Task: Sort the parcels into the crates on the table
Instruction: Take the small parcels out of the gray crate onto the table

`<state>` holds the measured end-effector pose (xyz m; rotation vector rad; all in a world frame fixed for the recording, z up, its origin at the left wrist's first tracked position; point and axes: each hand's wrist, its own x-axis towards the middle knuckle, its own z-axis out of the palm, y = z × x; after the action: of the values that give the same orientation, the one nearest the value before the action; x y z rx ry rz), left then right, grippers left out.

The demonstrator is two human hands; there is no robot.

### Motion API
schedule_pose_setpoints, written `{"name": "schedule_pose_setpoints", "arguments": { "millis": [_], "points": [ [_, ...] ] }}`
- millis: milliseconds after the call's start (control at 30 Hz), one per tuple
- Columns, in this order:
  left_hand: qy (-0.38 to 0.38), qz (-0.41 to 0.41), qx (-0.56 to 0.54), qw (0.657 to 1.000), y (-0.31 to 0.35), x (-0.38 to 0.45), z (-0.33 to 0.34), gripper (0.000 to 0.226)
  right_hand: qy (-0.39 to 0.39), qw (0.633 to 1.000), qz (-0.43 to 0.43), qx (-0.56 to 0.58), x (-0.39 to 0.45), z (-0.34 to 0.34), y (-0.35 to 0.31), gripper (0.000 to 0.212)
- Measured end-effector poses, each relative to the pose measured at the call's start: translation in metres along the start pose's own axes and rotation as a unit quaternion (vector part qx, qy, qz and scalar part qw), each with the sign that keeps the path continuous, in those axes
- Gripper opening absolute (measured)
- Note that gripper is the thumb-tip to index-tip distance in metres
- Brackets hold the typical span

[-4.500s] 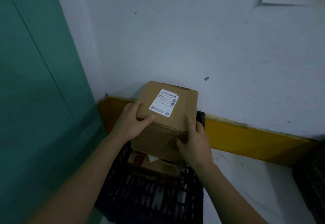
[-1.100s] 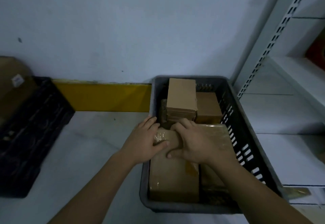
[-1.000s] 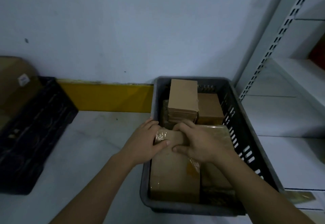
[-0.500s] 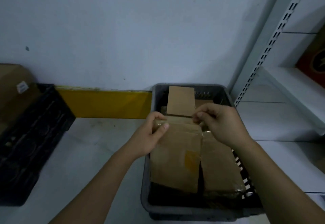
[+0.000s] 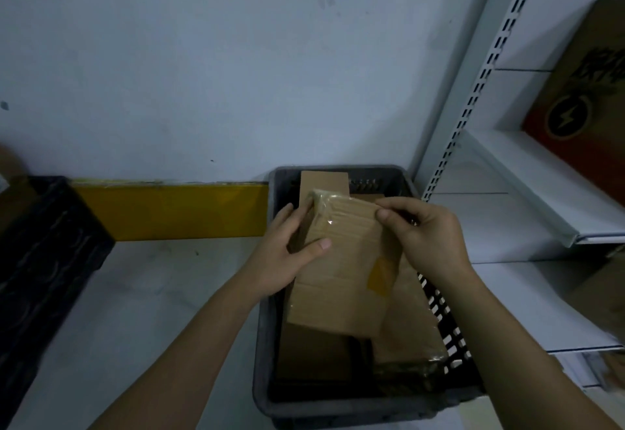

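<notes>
Both hands are closed on one brown cardboard parcel [image 5: 345,270], which is tilted up over the grey crate [image 5: 263,345], its far end raised and its near end low, over the other boxes. The left hand [image 5: 287,254] clasps the parcel's left edge, thumb pressed flat on the top face and fingers wrapped behind. The right hand [image 5: 429,240] pinches the far right corner between thumb and curled fingers. Clear tape shines across the parcel's upper end, and a yellowish patch shows near its right side.

Under it the grey crate holds more cardboard parcels: an upright box [image 5: 324,183] at the far end, a flat one [image 5: 409,328] along the right wall, and darker ones at the bottom that I cannot make out well. The crate sits on the pale desk [image 5: 135,294], against the wall with its yellow strip [image 5: 169,213]. A black crate [image 5: 44,260] stands well apart at the desk's left edge. White shelving [image 5: 507,213] rises just beside the grey crate on the right.
</notes>
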<state>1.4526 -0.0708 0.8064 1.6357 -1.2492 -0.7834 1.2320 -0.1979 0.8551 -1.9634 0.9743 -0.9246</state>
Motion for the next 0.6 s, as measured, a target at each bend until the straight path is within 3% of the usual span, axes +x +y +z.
{"name": "schedule_pose_setpoints", "arguments": {
  "millis": [100, 233, 333, 467, 533, 600],
  "points": [
    [-0.031, 0.018, -0.056, 0.998, 0.007, -0.002, 0.005, 0.106, 0.006, 1.0, -0.007, 0.012, 0.008, -0.008, -0.007, 0.019],
    [0.039, 0.019, -0.097, 0.994, 0.015, 0.004, 0.006, 0.105, 0.015, 0.999, -0.011, 0.032, 0.009, -0.01, 0.004, 0.041],
    [0.091, -0.024, -0.209, 0.973, 0.012, 0.006, -0.007, 0.097, 0.025, 0.987, 0.005, -0.158, -0.009, -0.006, 0.047, 0.043],
    [0.128, -0.067, -0.249, 0.958, 0.005, 0.003, -0.018, 0.082, -0.154, 0.909, 0.179, -0.344, -0.05, 0.018, 0.091, 0.111],
    [0.144, -0.092, -0.241, 0.955, 0.001, 0.0, -0.018, 0.079, -0.238, 0.868, 0.219, -0.377, -0.065, 0.032, 0.095, 0.122],
    [0.16, -0.112, -0.241, 0.951, -0.001, -0.003, -0.017, 0.069, -0.258, 0.848, 0.228, -0.404, -0.071, 0.044, 0.094, 0.127]
  ]
}}
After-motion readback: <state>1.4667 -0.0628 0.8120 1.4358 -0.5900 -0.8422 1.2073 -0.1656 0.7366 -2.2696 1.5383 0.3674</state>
